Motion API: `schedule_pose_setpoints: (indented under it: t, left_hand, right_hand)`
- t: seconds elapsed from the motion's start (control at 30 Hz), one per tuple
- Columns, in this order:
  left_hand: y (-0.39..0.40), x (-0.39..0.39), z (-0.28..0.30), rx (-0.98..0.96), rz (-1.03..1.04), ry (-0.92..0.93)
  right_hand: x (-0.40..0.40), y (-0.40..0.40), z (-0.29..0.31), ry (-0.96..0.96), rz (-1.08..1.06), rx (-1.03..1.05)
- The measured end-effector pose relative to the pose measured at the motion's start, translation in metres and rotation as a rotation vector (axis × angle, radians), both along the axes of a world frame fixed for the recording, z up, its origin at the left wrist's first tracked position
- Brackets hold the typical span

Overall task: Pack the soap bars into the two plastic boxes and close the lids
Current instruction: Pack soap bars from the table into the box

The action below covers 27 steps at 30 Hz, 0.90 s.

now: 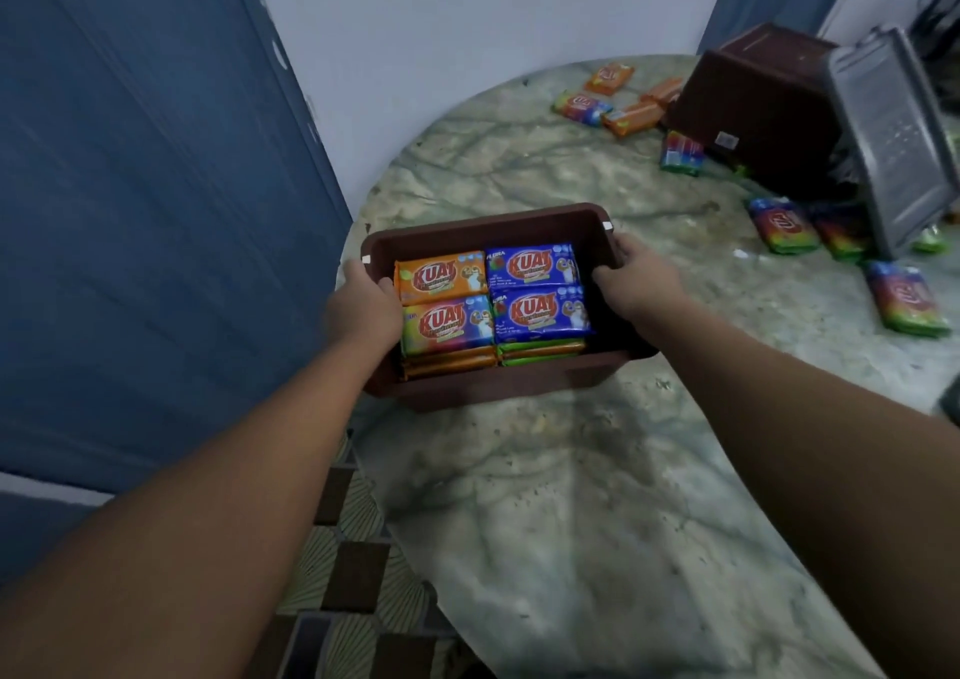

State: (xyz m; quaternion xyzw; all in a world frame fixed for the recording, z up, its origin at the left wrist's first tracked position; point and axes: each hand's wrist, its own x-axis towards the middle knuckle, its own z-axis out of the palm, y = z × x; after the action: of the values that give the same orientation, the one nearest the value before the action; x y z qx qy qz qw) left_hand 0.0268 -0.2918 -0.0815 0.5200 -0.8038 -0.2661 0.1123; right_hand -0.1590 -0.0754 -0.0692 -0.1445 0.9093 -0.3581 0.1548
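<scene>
The box (pixel 498 226), filled with soap bars (pixel 493 304), is gripped at nine and three o'clock by the left hand (pixel 363 309) and right hand (pixel 636 283), fingers curled over its stiff rims; it is judged heavy.

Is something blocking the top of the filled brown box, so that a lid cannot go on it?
Nothing visible covers the brown plastic box; only the left hand and right hand grip its side rims.

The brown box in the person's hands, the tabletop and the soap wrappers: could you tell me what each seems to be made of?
The brown box looks like matte moulded plastic, going by its rounded rim and uniform colour. The tabletop seems to be polished marble or a marble-look surface: pale with dark veins and a soft sheen. The soap wrappers look like glossy printed plastic film, with bright print and highlights.
</scene>
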Motion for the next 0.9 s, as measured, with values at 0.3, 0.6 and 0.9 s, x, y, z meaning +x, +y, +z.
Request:
schedule_pose_setpoints:
  t: [0.3,0.6,0.9]
  left_hand:
    - [0.056,0.028,0.003,-0.006,0.087,-0.019]
    - [0.125,0.060,0.000,0.020,0.270,-0.064]
    - [0.170,0.075,0.001,0.055,0.301,-0.001]
  right_hand:
    - [0.005,0.036,-0.006,-0.059,0.089,-0.048]
    - [0.000,0.071,-0.003,-0.087,0.293,-0.044]
    - [0.010,0.103,0.000,-0.071,0.287,-0.016]
